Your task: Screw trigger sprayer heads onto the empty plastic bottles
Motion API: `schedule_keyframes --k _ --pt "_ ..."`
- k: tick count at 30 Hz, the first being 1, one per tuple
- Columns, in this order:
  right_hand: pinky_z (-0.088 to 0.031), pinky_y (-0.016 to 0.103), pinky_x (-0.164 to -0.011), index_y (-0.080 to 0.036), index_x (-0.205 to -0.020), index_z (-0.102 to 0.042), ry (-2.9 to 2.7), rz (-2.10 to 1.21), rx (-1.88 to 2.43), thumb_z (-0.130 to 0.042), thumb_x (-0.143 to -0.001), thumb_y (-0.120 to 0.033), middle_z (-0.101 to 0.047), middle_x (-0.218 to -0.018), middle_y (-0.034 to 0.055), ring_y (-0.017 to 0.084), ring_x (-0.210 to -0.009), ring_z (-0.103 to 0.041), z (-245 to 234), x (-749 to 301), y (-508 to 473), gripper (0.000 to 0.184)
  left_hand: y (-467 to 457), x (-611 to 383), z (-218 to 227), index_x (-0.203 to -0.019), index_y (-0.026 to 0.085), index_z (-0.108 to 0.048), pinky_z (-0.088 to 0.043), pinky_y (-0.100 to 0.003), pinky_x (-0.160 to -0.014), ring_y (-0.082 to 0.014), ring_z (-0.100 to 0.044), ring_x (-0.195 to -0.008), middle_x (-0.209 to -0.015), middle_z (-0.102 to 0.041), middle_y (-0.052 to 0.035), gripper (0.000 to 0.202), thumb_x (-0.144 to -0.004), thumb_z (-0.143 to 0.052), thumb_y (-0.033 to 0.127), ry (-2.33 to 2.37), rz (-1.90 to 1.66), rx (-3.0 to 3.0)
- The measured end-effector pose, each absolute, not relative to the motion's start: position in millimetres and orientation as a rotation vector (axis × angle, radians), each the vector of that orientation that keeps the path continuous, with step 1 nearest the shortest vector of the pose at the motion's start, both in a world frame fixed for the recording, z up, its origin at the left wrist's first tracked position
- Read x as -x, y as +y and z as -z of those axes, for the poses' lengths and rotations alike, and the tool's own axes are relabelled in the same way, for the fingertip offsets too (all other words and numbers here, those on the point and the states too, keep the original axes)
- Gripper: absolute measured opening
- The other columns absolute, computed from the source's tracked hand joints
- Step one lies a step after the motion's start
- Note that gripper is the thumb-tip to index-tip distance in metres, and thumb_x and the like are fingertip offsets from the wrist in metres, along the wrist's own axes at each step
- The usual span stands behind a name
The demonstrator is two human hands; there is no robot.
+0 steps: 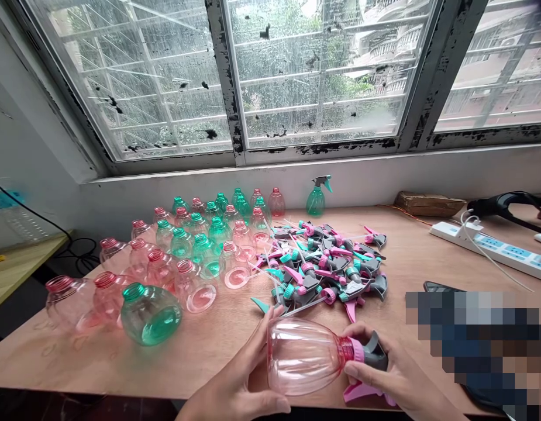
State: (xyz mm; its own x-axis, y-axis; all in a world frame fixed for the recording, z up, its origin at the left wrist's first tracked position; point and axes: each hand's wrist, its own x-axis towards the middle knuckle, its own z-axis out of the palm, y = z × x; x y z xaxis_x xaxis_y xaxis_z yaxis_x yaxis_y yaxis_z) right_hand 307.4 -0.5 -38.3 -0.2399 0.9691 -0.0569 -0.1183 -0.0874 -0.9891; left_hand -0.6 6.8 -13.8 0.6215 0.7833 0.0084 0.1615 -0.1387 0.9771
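A clear pink spray bottle [303, 355] lies sideways in the air above the table's front edge, its base to the left. My left hand [241, 374] cups that base, thumb below and fingers behind. At the neck, my right hand [395, 368] grips the pink collar of the grey-and-pink spray head [374, 352] with thumb and fingers. The head sits on the bottle's mouth, and its pink trigger points down. Just beyond my hands is a heap of loose spray heads [327, 266] in pink, green and grey, with thin tubes.
Several open pink and green bottles stand at left, a green bottle [151, 316] nearest. One green bottle with a spray head [316, 199] stands by the wall. At right are a power strip [493, 245], a wooden block [429, 204] and a pixelated area.
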Motion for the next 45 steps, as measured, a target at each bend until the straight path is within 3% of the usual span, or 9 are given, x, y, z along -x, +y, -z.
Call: schedule_keyframes --k 4,9,12,16,21,28,37,42,45 --pt "-0.052 0.029 -0.057 -0.02 -0.1 -0.068 -1.266 -1.484 1.066 -0.086 -0.081 -0.049 -0.073 -0.068 -0.0012 0.019 -0.06 -0.066 36.3 -308.5 -0.4 0.04 5.5 -1.0 9.9 -0.163 0.043 -0.009 -0.015 -0.054 -0.13 -0.0341 -0.014 -0.161 -0.176 -0.013 -0.0025 0.099 -0.09 -0.076 0.038 0.841 -0.648 -1.724" --pt "-0.048 0.027 -0.06 -0.018 -0.099 -0.068 -1.291 -1.486 1.032 -0.083 -0.085 -0.048 -0.071 -0.067 -0.0018 0.018 -0.062 -0.063 35.2 -309.1 -0.7 0.036 5.4 -3.5 13.0 -0.158 0.057 -0.003 -0.033 -0.053 -0.125 -0.0328 -0.039 -0.153 -0.175 -0.017 0.0011 0.098 -0.093 -0.073 0.034 0.762 -0.676 -1.695" --pt "-0.046 0.027 -0.059 -0.018 -0.099 -0.068 -1.282 -1.492 1.023 -0.086 -0.083 -0.047 -0.069 -0.069 -0.003 0.016 -0.062 -0.06 35.3 -308.1 -1.4 0.038 6.2 -3.3 14.7 -0.16 0.051 -0.003 -0.03 -0.054 -0.126 -0.035 -0.029 -0.157 -0.176 -0.015 -0.0017 0.111 -0.083 -0.083 0.04 0.741 -0.69 -1.602" --pt "-0.044 0.027 -0.058 -0.018 -0.099 -0.067 -1.283 -1.508 1.021 -0.087 -0.081 -0.047 -0.068 -0.068 -0.0029 0.016 -0.061 -0.058 37.1 -307.3 -1.6 0.039 6.4 -2.4 12.7 -0.163 0.04 -0.004 -0.019 -0.054 -0.129 -0.0344 -0.016 -0.161 -0.176 -0.013 -0.0067 0.105 -0.088 -0.077 0.037 0.733 -0.68 -1.681" --pt "-0.042 0.027 -0.056 -0.018 -0.098 -0.067 -1.242 -1.529 1.043 -0.086 -0.08 -0.049 -0.066 -0.066 -0.0033 0.016 -0.06 -0.056 39.6 -307.7 -1.7 0.04 4.9 -3.0 12.0 -0.161 0.049 -0.004 -0.017 -0.055 -0.129 -0.0321 -0.016 -0.161 -0.176 -0.015 -0.0019 0.104 -0.09 -0.072 0.013 0.82 -0.682 -1.806" --pt "-0.047 0.026 -0.058 -0.019 -0.097 -0.069 -1.266 -1.489 1.015 -0.09 -0.077 -0.046 -0.066 -0.069 -0.0039 0.017 -0.062 -0.06 35.6 -306.3 -0.8 0.039 5.0 -1.9 12.3 -0.164 0.039 -0.007 -0.019 -0.054 -0.129 -0.0345 -0.012 -0.161 -0.176 -0.012 -0.0056 0.106 -0.086 -0.08 0.039 0.762 -0.694 -1.692" --pt "-0.047 0.026 -0.056 -0.017 -0.097 -0.065 -1.235 -1.57 0.993 -0.086 -0.082 -0.046 -0.069 -0.066 -0.0019 0.017 -0.058 -0.062 39.5 -307.7 -0.6 0.039 6.4 -3.3 12.1 -0.161 0.049 -0.005 -0.028 -0.051 -0.127 -0.0337 -0.019 -0.16 -0.176 -0.009 -0.0007 0.097 -0.094 -0.071 0.027 0.775 -0.707 -1.721" --pt "-0.045 0.027 -0.057 -0.017 -0.095 -0.065 -1.26 -1.546 1.021 -0.086 -0.081 -0.048 -0.068 -0.067 -0.0021 0.016 -0.058 -0.06 38.4 -307.2 -1.1 0.04 7.0 -2.1 8.8 -0.162 0.042 -0.013 -0.01 -0.052 -0.131 -0.0325 -0.006 -0.162 -0.177 -0.009 -0.0015 0.096 -0.09 -0.075 0.039 0.812 -0.721 -1.696" --pt "-0.045 0.027 -0.056 -0.018 -0.094 -0.065 -1.239 -1.548 1.039 -0.087 -0.079 -0.051 -0.067 -0.066 -0.0024 0.017 -0.057 -0.06 38.6 -306.8 -1.3 0.042 7.7 -0.4 12.7 -0.16 0.048 -0.016 -0.01 -0.053 -0.131 -0.0311 -0.009 -0.162 -0.176 -0.013 0.002 0.089 -0.093 -0.072 0.039 0.844 -0.717 -1.724"
